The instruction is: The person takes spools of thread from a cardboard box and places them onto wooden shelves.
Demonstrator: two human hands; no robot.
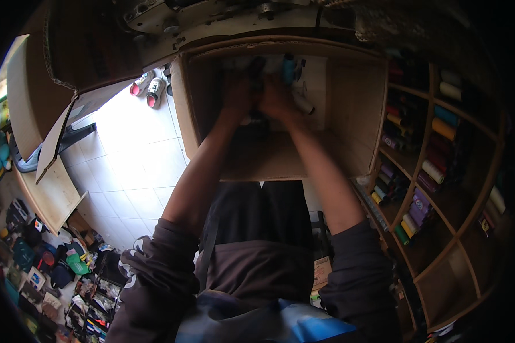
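The work in the box (355,103), at the top centre of the frame, looks to be under way rather than finished, since both hands are sunk inside it. A blue spool (288,67) stands in the box near its back wall, a white spool (303,104) lies tilted beside the right hand (277,100), and a dark shape is seen just beyond the left hand (238,94). The fingers of both hands are lost in shadow, so it cannot be told whether anything is gripped or how widely they are spread. Part of the box's base is seen bare at the right, so room appears to be left there; how much has been dealt with cannot be judged. Many spools are held in the rack (426,128) at the right of the frame, among them an orange spool (444,129) and a purple spool (420,207), while some compartments are only partly filled. What the box is rested on is hidden. White floor tiles (137,151) are brightly lit at the left of centre, with shoes (154,93) set at their upper end. Cardboard flaps (34,106) are seen at the upper left, a pale wooden table (51,194) below them, and mixed goods (74,263) are crowded into the lower left. Metal parts (171,26) are dimly visible along the top edge, and the rim of the frame is dark.
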